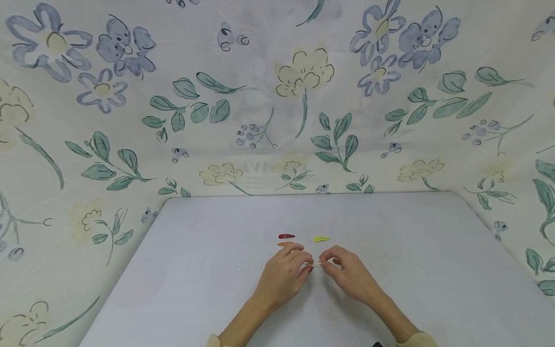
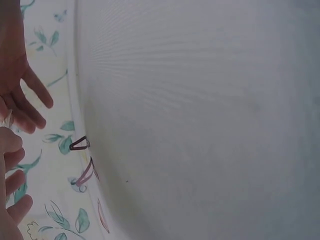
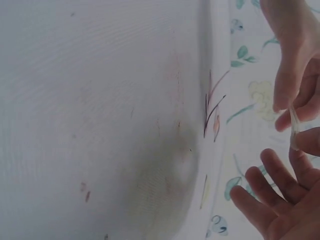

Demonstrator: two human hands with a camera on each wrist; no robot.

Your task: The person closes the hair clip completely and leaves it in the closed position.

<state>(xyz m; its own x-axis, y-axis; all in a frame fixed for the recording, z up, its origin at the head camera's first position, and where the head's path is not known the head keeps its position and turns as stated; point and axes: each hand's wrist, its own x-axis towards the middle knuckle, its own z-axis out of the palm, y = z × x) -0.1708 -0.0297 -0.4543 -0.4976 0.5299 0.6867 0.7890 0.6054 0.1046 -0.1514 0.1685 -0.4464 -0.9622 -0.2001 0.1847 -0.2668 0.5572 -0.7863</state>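
Low over the white table, my left hand (image 1: 282, 272) and right hand (image 1: 347, 272) meet fingertip to fingertip. Between them a thin, pale, translucent band (image 3: 295, 122) is stretched, each hand pinching one end. In the right wrist view the other fingers of the right hand (image 3: 280, 195) spread out from the pinch. A small dark red piece (image 1: 310, 269) shows by the left thumb. Just beyond the left fingers lies an orange hair clip (image 1: 284, 244), partly covered by them. A red hair clip (image 1: 286, 236) rests behind it, and a yellow hair clip (image 1: 322, 239) lies farther right.
The white table (image 1: 195, 250) ends at a straight back edge. Behind and beside it hangs a flower-patterned cloth (image 1: 260, 111). A small black object (image 1: 377, 344) pokes in at the bottom edge, near the right sleeve (image 1: 418, 339).
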